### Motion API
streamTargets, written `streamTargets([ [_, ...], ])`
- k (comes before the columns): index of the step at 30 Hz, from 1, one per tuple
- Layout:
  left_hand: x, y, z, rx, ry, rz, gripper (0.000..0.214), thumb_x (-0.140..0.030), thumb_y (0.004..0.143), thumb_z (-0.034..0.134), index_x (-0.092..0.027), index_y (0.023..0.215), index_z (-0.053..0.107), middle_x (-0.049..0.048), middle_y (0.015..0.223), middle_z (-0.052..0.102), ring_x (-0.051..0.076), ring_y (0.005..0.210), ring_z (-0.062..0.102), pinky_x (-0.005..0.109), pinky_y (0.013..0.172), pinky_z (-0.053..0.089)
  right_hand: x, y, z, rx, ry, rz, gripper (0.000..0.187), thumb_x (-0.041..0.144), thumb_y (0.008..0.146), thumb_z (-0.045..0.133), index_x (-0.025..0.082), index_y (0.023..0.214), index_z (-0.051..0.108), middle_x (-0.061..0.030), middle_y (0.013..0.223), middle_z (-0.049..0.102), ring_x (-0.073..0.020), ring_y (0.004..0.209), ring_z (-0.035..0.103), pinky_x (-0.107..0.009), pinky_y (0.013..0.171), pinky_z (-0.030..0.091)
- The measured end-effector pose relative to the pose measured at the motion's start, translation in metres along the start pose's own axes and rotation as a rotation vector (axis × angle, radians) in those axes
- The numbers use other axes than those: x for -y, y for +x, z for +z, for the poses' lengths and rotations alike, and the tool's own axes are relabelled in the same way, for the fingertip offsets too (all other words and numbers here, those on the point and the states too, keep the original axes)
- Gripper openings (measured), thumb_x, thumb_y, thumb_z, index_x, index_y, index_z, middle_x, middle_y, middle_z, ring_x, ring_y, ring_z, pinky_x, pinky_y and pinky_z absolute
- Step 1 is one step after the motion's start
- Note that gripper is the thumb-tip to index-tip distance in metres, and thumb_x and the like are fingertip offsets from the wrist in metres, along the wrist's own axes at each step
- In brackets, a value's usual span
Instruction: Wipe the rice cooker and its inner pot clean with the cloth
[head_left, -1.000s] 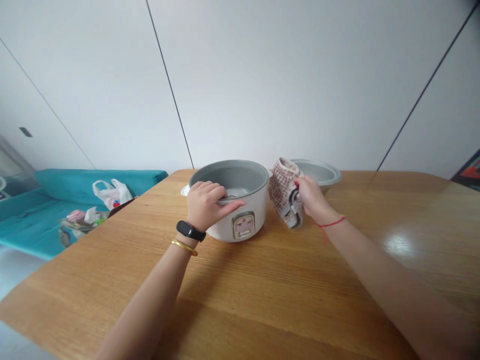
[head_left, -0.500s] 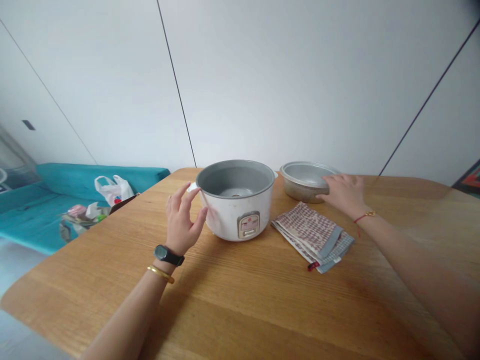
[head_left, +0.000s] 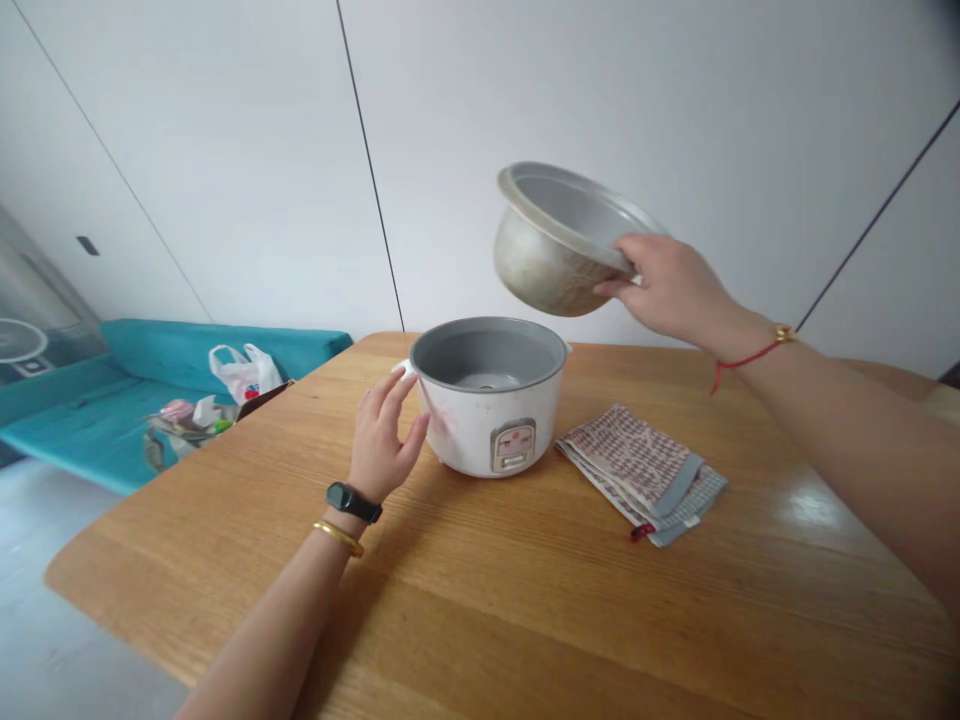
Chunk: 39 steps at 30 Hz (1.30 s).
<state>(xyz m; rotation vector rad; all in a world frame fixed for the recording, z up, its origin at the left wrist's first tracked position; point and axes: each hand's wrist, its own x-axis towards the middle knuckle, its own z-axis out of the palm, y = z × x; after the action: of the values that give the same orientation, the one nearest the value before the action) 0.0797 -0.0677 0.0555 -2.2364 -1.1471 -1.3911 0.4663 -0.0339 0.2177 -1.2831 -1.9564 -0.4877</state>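
Note:
My right hand (head_left: 667, 285) grips the rim of a metal rice cooker inner pot (head_left: 551, 262), thumb inside and fingers below the edge. The pot is tilted and hangs in the air above and a little right of the rice cooker (head_left: 480, 425). That cooker is white with a grey interior, has no lid, and stands on the table. At its left side, my left hand (head_left: 386, 430) has its fingers apart, with fingertips at the white side handle (head_left: 405, 368); whether they touch it I cannot tell. A folded checked cloth (head_left: 637, 460) lies to the right of the cooker.
The wooden table (head_left: 480, 590) has a rounded left corner and meets a white panelled wall (head_left: 712, 120) at the back. Beyond its left edge are a teal sofa (head_left: 82, 430), a white plastic bag (head_left: 246, 372) and an open box of odds and ends (head_left: 180, 425).
My right hand has taken hold of the inner pot, lifted it off the table and carried it leftward. My left hand remains by the cooker's handle. The camera view has shifted slightly.

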Motion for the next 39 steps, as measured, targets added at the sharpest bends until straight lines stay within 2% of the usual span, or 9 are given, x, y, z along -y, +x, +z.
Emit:
streamTargets([
  [4, 0.005, -0.003, 0.001, 0.016, -0.005, 0.006, 0.058, -0.037, 0.1, 0.056, -0.021, 0.153, 0.04, 0.0187, 0.151, 0.051, 0.033, 0.141, 0.048, 0.058, 0.116, 0.039, 0.078, 0.001, 0.011, 0.121, 0.146, -0.126, 0.015, 0.024, 0.081, 0.07, 0.021, 0.095, 0.066, -0.0036, 0.088, 0.064, -0.0251, 0.089, 0.057, -0.037, 0.082, 0.04],
  [7, 0.01, -0.006, 0.004, 0.007, -0.031, 0.007, 0.066, -0.038, 0.101, 0.054, -0.018, 0.158, 0.028, 0.0215, 0.154, 0.047, 0.034, 0.143, 0.047, 0.058, 0.115, 0.04, 0.107, -0.009, 0.026, 0.223, 0.082, -0.222, 0.011, 0.023, 0.085, 0.066, 0.021, 0.095, 0.064, -0.004, 0.09, 0.067, -0.0225, 0.087, 0.058, -0.033, 0.075, 0.037],
  [13, 0.011, -0.011, 0.01, -0.013, -0.047, -0.005, 0.074, -0.041, 0.101, 0.054, -0.016, 0.162, 0.019, 0.0239, 0.159, 0.039, 0.035, 0.149, 0.038, 0.059, 0.119, 0.036, 0.105, -0.016, 0.035, 0.358, -0.055, -0.304, 0.002, 0.02, 0.09, 0.059, 0.02, 0.091, 0.061, -0.0061, 0.089, 0.068, -0.0214, 0.082, 0.057, -0.033, 0.07, 0.032],
  [18, 0.007, -0.012, 0.012, -0.019, -0.012, 0.017, 0.073, -0.043, 0.101, 0.052, -0.016, 0.161, 0.02, 0.024, 0.16, 0.036, 0.035, 0.15, 0.034, 0.059, 0.119, 0.035, 0.105, -0.031, 0.033, 0.471, 0.002, -0.374, 0.018, 0.024, 0.1, 0.046, 0.02, 0.094, 0.063, -0.0074, 0.093, 0.07, -0.0215, 0.084, 0.061, -0.034, 0.074, 0.037],
  [23, 0.005, -0.013, 0.012, 0.0, -0.045, -0.005, 0.074, -0.043, 0.102, 0.052, -0.018, 0.162, 0.018, 0.0233, 0.16, 0.036, 0.034, 0.151, 0.033, 0.059, 0.117, 0.039, 0.121, -0.057, 0.041, 0.462, 0.029, -0.389, 0.038, 0.055, 0.091, 0.066, 0.019, 0.104, 0.066, -0.0106, 0.102, 0.075, -0.0258, 0.088, 0.066, -0.035, 0.072, 0.039],
  [26, 0.006, -0.014, 0.013, 0.008, -0.061, -0.002, 0.073, -0.044, 0.102, 0.05, -0.018, 0.162, 0.018, 0.0231, 0.161, 0.034, 0.035, 0.152, 0.031, 0.061, 0.119, 0.035, 0.123, -0.063, 0.051, 0.401, -0.066, -0.339, 0.033, 0.051, 0.09, 0.069, 0.019, 0.099, 0.066, -0.011, 0.099, 0.075, -0.0252, 0.084, 0.066, -0.034, 0.068, 0.037],
  [29, 0.008, -0.016, 0.016, 0.02, -0.099, -0.032, 0.071, -0.043, 0.103, 0.05, -0.021, 0.162, 0.018, 0.0232, 0.161, 0.032, 0.035, 0.147, 0.041, 0.061, 0.118, 0.037, 0.105, -0.057, 0.063, 0.385, -0.071, -0.305, 0.026, 0.045, 0.09, 0.07, 0.02, 0.093, 0.065, -0.0105, 0.098, 0.075, -0.0252, 0.083, 0.066, -0.033, 0.067, 0.036],
  [32, 0.011, -0.018, 0.016, 0.043, -0.15, -0.074, 0.069, -0.041, 0.103, 0.05, -0.024, 0.162, 0.019, 0.0234, 0.159, 0.034, 0.032, 0.134, 0.056, 0.06, 0.115, 0.04, 0.066, -0.043, 0.075, 0.385, -0.057, -0.215, 0.022, 0.041, 0.087, 0.073, 0.021, 0.088, 0.063, -0.0086, 0.095, 0.075, -0.025, 0.082, 0.065, -0.033, 0.069, 0.037],
  [39, 0.019, -0.019, 0.005, 0.073, -0.233, -0.12, 0.068, -0.038, 0.103, 0.051, -0.028, 0.162, 0.018, 0.0222, 0.158, 0.038, 0.031, 0.128, 0.062, 0.061, 0.111, 0.044, -0.082, -0.019, 0.088, 0.427, -0.006, 0.08, 0.026, 0.028, 0.072, 0.082, 0.024, 0.071, 0.056, -0.0005, 0.071, 0.064, -0.0252, 0.076, 0.062, -0.042, 0.082, 0.045],
])
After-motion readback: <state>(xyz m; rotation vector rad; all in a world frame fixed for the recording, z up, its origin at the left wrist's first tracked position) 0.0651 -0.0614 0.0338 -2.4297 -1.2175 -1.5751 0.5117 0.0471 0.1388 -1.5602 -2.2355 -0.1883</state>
